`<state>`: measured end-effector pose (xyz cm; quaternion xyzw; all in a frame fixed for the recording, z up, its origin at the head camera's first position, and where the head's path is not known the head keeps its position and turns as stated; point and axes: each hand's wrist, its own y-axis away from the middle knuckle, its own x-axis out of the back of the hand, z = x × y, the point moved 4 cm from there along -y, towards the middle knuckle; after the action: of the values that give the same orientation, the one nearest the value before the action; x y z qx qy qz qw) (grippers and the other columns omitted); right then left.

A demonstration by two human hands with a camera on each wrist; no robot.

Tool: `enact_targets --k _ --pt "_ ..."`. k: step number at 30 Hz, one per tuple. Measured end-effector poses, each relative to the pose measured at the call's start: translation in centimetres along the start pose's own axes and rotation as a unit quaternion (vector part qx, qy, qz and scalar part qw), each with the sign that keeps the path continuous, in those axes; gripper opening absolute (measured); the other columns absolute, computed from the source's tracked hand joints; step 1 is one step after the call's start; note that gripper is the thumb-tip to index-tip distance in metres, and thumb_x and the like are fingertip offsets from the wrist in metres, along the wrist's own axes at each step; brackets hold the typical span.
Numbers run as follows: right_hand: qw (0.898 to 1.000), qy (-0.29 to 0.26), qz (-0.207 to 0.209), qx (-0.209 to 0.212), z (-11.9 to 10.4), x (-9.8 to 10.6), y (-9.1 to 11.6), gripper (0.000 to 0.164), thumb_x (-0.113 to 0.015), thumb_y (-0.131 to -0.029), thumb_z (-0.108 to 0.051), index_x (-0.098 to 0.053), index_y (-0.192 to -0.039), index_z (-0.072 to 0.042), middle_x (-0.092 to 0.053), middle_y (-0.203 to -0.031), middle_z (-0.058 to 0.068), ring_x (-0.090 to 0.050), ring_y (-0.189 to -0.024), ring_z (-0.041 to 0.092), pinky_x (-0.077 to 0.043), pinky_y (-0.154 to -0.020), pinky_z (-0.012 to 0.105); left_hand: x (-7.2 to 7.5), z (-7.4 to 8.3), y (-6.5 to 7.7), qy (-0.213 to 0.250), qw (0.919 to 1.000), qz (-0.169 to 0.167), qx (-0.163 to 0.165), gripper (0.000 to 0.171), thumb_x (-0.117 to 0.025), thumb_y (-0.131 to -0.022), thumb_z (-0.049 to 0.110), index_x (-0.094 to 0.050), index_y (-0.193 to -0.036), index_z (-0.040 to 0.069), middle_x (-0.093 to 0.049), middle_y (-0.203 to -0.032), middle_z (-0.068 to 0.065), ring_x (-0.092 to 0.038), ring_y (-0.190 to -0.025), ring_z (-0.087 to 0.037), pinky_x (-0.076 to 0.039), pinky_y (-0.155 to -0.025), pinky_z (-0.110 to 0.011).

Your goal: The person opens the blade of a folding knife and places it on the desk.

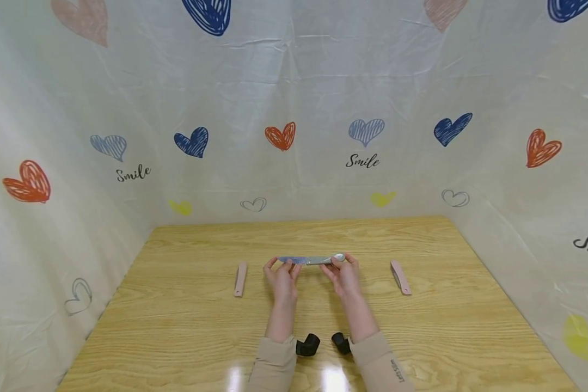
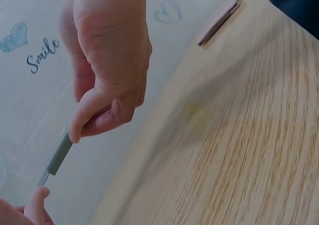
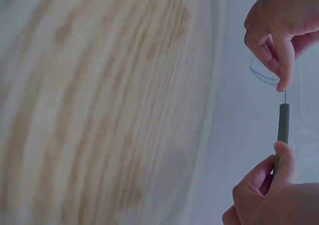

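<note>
A knife [image 1: 318, 260] with a grey-green handle is held level above the table, its bluish, shiny blade [image 1: 294, 260] pointing left. My left hand [image 1: 283, 277] pinches the blade between thumb and fingers. On the handle side, my right hand [image 1: 345, 275] grips near the end, where a silvery rounded part shows. The left wrist view has the handle [image 2: 61, 152] between both hands, with a short bit of blade visible. In the right wrist view the left hand [image 3: 274, 35] is at the top and the right hand [image 3: 269, 185] grips the handle [image 3: 283, 122] below.
A slim pink folded tool [image 1: 240, 279] with a hole at one end lies left of my hands. Another pink one [image 1: 400, 277] lies to the right. Black elbow-shaped pieces [image 1: 307, 345] sit at both wrists. Heart-printed sheeting [image 1: 318, 179] surrounds the wooden table [image 1: 186, 337].
</note>
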<state>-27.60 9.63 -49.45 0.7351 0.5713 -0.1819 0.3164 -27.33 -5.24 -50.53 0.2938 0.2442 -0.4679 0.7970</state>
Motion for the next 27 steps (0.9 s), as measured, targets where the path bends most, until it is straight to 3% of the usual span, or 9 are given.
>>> enact_targets --k 7,15,22,27 --pt "1.0 -0.006 0.007 0.006 0.3 -0.1 0.1 0.045 -0.039 -0.097 0.013 -0.016 -0.136 0.007 -0.039 -0.108 0.021 -0.057 -0.084 0.021 -0.055 -0.087 0.035 -0.1 -0.5 0.3 0.028 0.9991 0.03 -0.01 0.046 -0.045 -0.095 -0.013 -0.022 -0.134 -0.001 -0.042 -0.109 -0.021 -0.055 -0.087 -0.02 -0.057 -0.084 -0.029" --pt "0.999 0.007 0.031 0.013 0.3 -0.2 0.4 0.053 -0.044 -0.099 0.008 -0.011 -0.14 0.002 -0.039 -0.113 0.022 -0.058 -0.088 0.02 -0.054 -0.09 0.032 -0.1 -0.6 0.6 0.021 0.9977 0.05 -0.041 0.043 -0.047 -0.095 -0.013 -0.027 -0.132 -0.005 -0.043 -0.106 -0.018 -0.057 -0.089 -0.021 -0.055 -0.088 -0.032" --pt "0.997 0.059 0.046 0.015 0.1 0.4 0.3 0.057 -0.049 -0.098 0.006 -0.013 -0.142 0.006 -0.043 -0.118 0.023 -0.064 -0.088 0.017 -0.053 -0.092 0.029 -0.1 -0.7 0.8 0.004 0.997 0.06 -0.048 0.043 -0.048 -0.094 -0.012 -0.03 -0.132 -0.008 -0.042 -0.106 -0.018 -0.056 -0.091 -0.021 -0.054 -0.092 -0.035" --pt "0.992 0.128 0.018 -0.005 -0.7 0.9 0.1 0.055 -0.05 -0.098 0.003 -0.018 -0.142 0.008 -0.045 -0.122 0.025 -0.06 -0.106 0.03 -0.046 -0.102 0.039 0.2 -0.5 0.5 -0.018 0.9976 0.057 -0.035 0.045 -0.051 -0.093 -0.01 -0.032 -0.134 -0.009 -0.046 -0.111 -0.021 -0.059 -0.097 -0.025 -0.052 -0.095 -0.035"
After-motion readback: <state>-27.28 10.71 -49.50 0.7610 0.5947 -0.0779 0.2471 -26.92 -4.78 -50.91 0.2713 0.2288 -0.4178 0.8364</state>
